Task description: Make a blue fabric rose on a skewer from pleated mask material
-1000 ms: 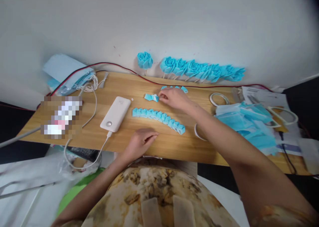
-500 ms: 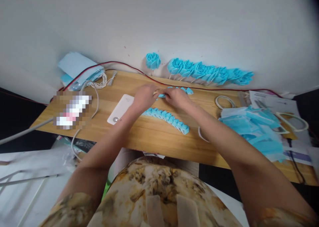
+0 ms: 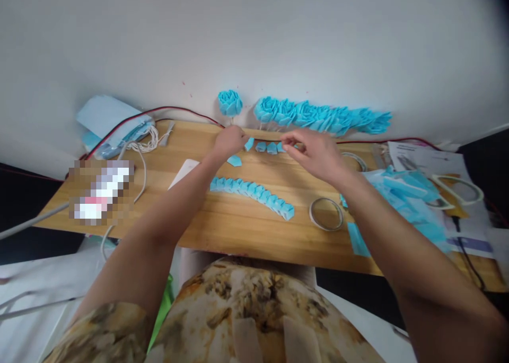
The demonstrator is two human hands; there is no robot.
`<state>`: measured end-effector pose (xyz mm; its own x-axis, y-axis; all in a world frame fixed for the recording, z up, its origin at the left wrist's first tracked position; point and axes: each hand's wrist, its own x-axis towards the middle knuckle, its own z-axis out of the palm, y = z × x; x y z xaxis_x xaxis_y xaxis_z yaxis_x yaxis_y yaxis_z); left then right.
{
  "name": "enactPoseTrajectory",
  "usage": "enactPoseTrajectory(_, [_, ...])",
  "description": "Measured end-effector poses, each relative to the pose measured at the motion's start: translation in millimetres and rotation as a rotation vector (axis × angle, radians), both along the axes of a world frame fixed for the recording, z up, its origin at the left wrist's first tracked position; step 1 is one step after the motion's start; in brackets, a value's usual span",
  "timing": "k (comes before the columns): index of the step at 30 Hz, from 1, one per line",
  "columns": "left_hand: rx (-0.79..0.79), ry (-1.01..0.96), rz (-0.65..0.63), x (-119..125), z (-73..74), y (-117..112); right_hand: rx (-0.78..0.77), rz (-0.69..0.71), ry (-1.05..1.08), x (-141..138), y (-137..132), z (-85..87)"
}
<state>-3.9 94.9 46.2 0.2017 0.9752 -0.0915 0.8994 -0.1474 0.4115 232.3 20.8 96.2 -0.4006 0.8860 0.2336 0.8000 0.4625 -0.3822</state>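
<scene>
My left hand (image 3: 229,140) is closed at the back of the wooden desk (image 3: 222,219), pinching a small blue folded piece (image 3: 249,144) by its edge. My right hand (image 3: 314,152) hovers just to the right with thumb and forefinger pinched over a short row of loose blue folded pieces (image 3: 271,147); what it holds is too small to make out. One more blue piece (image 3: 234,161) lies under my left wrist. A long curved chain of joined blue pieces (image 3: 254,191) lies nearer me. Finished blue paper roses (image 3: 318,115) lean against the wall.
A white power bank (image 3: 182,173) with cable sits left of the chain, partly behind my left arm. Tape rolls (image 3: 326,214) lie right of the chain. A heap of blue face masks (image 3: 405,204), papers and scissors (image 3: 457,188) fill the right. More masks (image 3: 111,124) lie at far left.
Both hands moved toward the wall and apart. My left hand rose from the desk's front edge to the loose pieces, and a blue piece now lies by itself under my left wrist.
</scene>
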Motion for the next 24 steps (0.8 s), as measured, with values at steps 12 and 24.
enactPoseTrajectory(12, [0.071, 0.213, -0.027, -7.6, -14.5, 16.8, -0.169, -0.179, 0.076, 76.2, -56.3, -41.9])
enactPoseTrajectory(24, [-0.015, 0.267, -0.125, -5.0, -8.2, 12.1, -0.017, 0.209, -0.150, -1.4, 37.2, -63.4])
